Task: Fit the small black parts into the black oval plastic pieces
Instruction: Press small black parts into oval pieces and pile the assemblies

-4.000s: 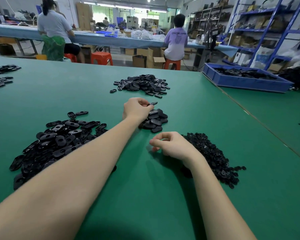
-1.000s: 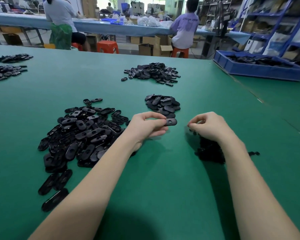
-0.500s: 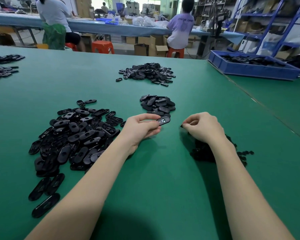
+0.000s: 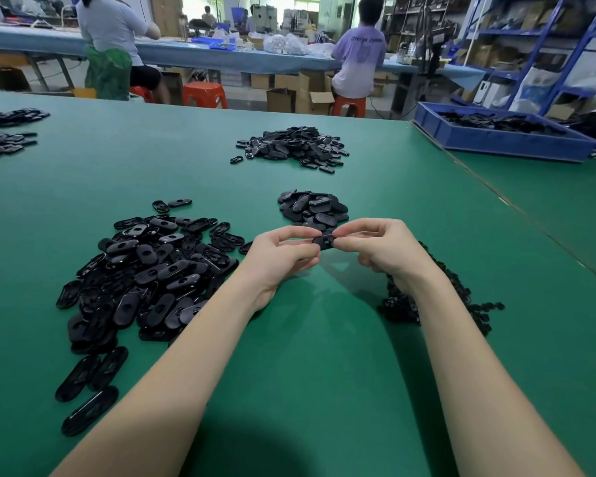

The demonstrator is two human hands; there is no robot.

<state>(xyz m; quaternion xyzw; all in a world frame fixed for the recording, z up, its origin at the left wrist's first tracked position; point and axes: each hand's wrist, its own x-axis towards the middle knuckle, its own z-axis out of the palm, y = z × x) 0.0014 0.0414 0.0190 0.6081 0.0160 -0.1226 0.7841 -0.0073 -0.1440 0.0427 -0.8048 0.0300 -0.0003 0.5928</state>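
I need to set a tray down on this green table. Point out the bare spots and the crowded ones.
Bare: the near table between the forearms, and the stretch between the big oval pile and the far pile. Crowded: around both hands, left hand, right hand, hemmed by the finished pile and small-parts heap.

Green table (image 4: 324, 373), blue shelving (image 4: 544, 39), 2 seated workers at a blue bench (image 4: 221, 58).

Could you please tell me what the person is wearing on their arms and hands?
Nothing shows on either: the left hand and right hand are bare, without gloves, rings or a watch. Both forearms are uncovered right to the frame's lower edge, so no sleeves appear.
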